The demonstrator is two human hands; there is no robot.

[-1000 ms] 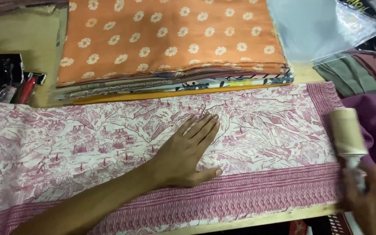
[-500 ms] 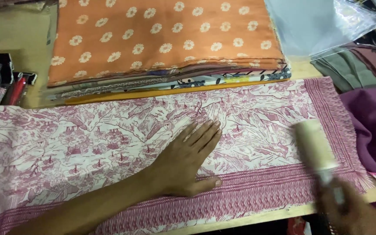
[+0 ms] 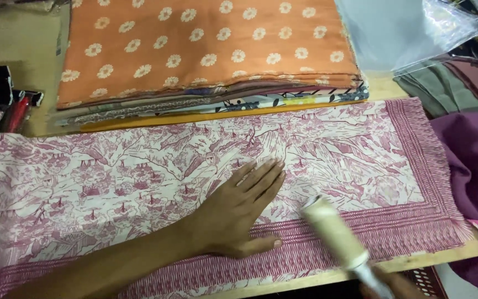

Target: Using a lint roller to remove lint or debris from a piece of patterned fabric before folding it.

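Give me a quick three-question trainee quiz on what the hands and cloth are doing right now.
1. True or false: the left hand lies flat, palm down, on the pink printed cloth.
2. What does the right hand hold? A) scissors B) lint roller C) iron
3. What colour is the top cloth of the folded stack behind the pink one?

Key: 1 true; 2 B; 3 orange with pale flowers.

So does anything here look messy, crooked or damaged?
Nothing looks damaged. The pink printed cloth lies flat under the left hand, with the lint roller on its border. Only the folded fabric stack has uneven edges, and purple cloth is bunched at the right.
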